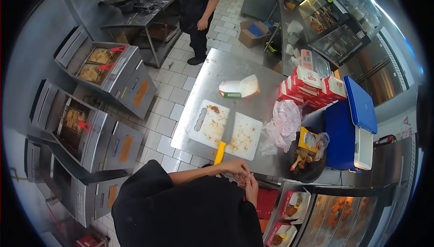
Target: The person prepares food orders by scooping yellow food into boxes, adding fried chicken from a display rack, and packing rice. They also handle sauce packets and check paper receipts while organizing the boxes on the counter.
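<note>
Both forearms come in from the near edge, in front of the black-clad torso, and the two hands meet near the counter's near side, below the knife handle. The left hand [237,167] comes across from the left, its fingers bent inward; the right hand [251,189] is raised just beside it, fingertips touching or almost touching the left. The fingers are bunched, but whether they clamp anything I cannot tell; perhaps something small and pale lies between them.

The knife [220,151] is the nearest thing beyond the hands, its yellow handle over the near edge of the white cutting board [244,135] and its blade lying flat across the middle. Crumbs and a brown scrap [212,109] dot the board. To its right are a crumpled plastic bag [287,120] and a black bowl [312,165] of food pieces with a yellow packet [308,139]. Past the board, an open box [239,86] sits on the steel counter [221,66]; a blue cooler [347,131] and stacked red-and-white boxes [309,82] are at the right.

Low on the right, open boxes of food [294,205] stand beside a glass-fronted cabinet [339,211]. Fryers [101,66] with red-handled baskets line the left. Farther off, a person [199,7] stands on the tiled floor [169,86], one arm hanging, between a side table with pans [135,18] and a cardboard box [254,34].
</note>
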A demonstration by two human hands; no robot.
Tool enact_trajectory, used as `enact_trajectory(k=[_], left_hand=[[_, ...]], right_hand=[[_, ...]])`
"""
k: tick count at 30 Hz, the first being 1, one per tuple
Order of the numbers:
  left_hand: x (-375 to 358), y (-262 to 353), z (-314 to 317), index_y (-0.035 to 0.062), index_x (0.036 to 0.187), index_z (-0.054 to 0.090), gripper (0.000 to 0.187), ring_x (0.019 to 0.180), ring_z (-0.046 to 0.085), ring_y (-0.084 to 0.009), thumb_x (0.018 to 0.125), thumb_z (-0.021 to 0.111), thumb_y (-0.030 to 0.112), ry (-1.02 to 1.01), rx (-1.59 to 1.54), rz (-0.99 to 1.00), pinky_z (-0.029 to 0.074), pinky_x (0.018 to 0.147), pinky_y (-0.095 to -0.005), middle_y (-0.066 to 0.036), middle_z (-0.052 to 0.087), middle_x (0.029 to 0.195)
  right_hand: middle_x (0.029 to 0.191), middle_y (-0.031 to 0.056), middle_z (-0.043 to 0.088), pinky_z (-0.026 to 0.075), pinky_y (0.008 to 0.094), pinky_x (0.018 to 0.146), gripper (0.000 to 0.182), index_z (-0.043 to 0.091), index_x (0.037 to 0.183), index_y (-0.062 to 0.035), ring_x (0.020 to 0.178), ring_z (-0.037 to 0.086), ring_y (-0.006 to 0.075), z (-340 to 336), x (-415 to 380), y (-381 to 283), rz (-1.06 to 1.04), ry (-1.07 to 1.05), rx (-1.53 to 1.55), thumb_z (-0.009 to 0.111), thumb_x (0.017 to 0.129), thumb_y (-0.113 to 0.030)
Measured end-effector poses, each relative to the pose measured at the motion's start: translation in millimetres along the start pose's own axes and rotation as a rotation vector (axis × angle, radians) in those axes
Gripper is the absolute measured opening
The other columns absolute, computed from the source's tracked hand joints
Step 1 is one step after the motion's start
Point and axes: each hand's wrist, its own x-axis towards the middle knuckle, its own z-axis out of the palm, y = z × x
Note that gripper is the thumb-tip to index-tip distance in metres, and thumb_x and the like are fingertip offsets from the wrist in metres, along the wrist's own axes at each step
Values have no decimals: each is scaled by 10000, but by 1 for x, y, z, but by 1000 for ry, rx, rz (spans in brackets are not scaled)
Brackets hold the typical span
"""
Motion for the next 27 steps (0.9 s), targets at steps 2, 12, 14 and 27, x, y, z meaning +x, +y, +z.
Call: enact_trajectory(k=[2,12,14,27], left_hand=[[-4,3,-2,-24,938,700,212,697,706,-205,843,686,165,114,170,65,597,587,-339,-110,707,825],[10,-1,0,-3,841,724,184,613,667,-144,792,703,172,313,417,234,544,565,-294,-99,690,675],[12,5,1,-8,844,719,192,621,670,-144,799,704,178,300,414,217,553,565,-290,-93,691,687],[11,9,-10,3,948,690,206,691,697,-172,855,700,186,35,31,33,596,586,-290,-104,701,832]], right_hand=[[929,63,623,517,275,670,272,572,1056,14,799,594,112,7,1,-12,-48,-8,-96,475,1004,-234],[878,43,589,593,356,686,253,589,873,-17,750,600,136,-13,19,6,-132,-120,29,514,994,-227],[876,41,584,596,357,670,254,575,847,-15,736,592,123,-12,18,1,-119,-78,43,511,994,-213],[753,11,538,597,311,636,213,581,855,-5,640,572,103,-14,15,-14,-136,-130,54,547,972,-180]])
